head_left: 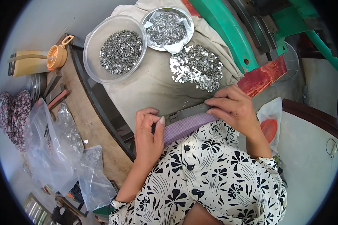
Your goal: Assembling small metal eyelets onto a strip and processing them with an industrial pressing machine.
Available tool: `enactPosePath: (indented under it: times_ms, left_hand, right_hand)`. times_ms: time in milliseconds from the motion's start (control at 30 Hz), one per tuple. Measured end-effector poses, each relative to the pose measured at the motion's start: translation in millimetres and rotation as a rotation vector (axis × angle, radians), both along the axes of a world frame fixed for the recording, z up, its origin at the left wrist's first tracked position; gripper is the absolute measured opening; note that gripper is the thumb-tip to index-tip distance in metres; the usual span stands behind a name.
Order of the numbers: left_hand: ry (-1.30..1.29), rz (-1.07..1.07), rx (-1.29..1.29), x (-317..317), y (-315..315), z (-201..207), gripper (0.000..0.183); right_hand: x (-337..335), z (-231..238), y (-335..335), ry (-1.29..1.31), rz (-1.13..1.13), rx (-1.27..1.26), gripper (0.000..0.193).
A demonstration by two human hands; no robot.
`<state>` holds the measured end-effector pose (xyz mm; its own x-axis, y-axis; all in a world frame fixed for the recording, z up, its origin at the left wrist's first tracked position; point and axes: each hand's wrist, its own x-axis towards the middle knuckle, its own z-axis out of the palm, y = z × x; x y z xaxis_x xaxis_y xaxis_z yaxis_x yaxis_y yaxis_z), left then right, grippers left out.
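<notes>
A flat grey metal bar (193, 110) lies crosswise in front of my body, at the edge of a purple checked cloth (187, 127). My right hand (236, 108) pinches its right end between thumb and fingers. At the other end, my left hand (148, 133) is closed around the bar, thumb on the near side and curled fingers on the far side; the part inside the hand is mostly hidden. Small metal pieces (173, 117) show on the bar near my left thumb. Beyond the bar, a loose heap of small shiny metal pieces (197, 67) rests on a beige cloth (146, 93).
Behind stand a clear plastic bowl (89, 56) of small grey pieces and a metal bowl (191, 28) of slim pins. Green machinery (229, 33) rises at the right, by a red board (263, 77). Plastic bags (50, 150) and an orange-lidded container (30, 63) are at left.
</notes>
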<state>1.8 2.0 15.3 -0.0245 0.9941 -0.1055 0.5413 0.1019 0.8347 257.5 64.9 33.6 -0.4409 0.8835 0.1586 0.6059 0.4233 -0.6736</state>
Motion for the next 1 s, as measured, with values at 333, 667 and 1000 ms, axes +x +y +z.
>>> enactPosePath:
  times_ms: [333, 667, 1000]
  left_hand:
    - [0.093, -0.004, -0.128, 7.8, 2.3, 3.5, 0.02]
    - [0.097, -0.027, -0.108, 9.2, 1.3, -0.3, 0.016]
    - [0.071, -0.003, -0.139, 8.8, 1.7, 2.8, 0.016]
  right_hand:
    - [-19.5, -10.3, -0.3, -0.053, 0.132, -0.053, 0.025]
    - [-13.6, -13.8, 0.6, -0.011, 0.116, -0.064, 0.031]
    - [-8.8, -21.1, -15.9, -0.067, -0.079, -0.052, 0.032]
